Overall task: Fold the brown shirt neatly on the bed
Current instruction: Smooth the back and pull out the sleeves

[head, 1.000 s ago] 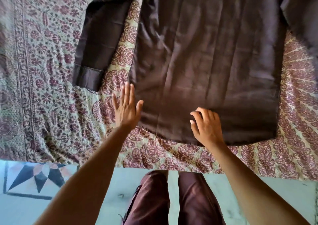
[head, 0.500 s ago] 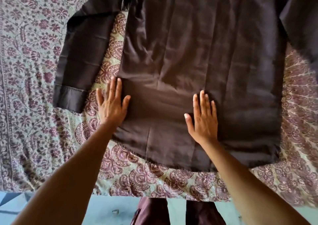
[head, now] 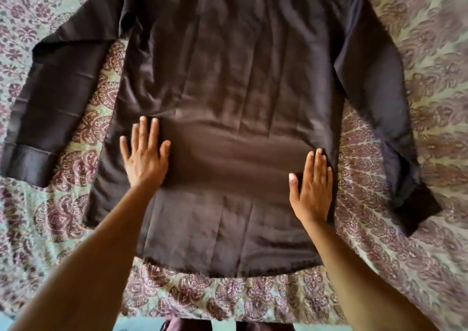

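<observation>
Head view. Bed covered by a pale green cotton spread (head: 417,242) printed with maroon paisley and floral motifs; a strip of light floor shows at the bottom edge. Dark brown long-sleeved shirt (head: 233,82) lies spread flat on the spread, hem toward the person, sleeves angled out to either side, cuffs lying on the print. Left hand (head: 144,158) flat on the shirt's lower left part, fingers spread, gripping nothing. Right hand (head: 312,186) flat near the shirt's right side seam, fingers together, palm down, holding nothing.
</observation>
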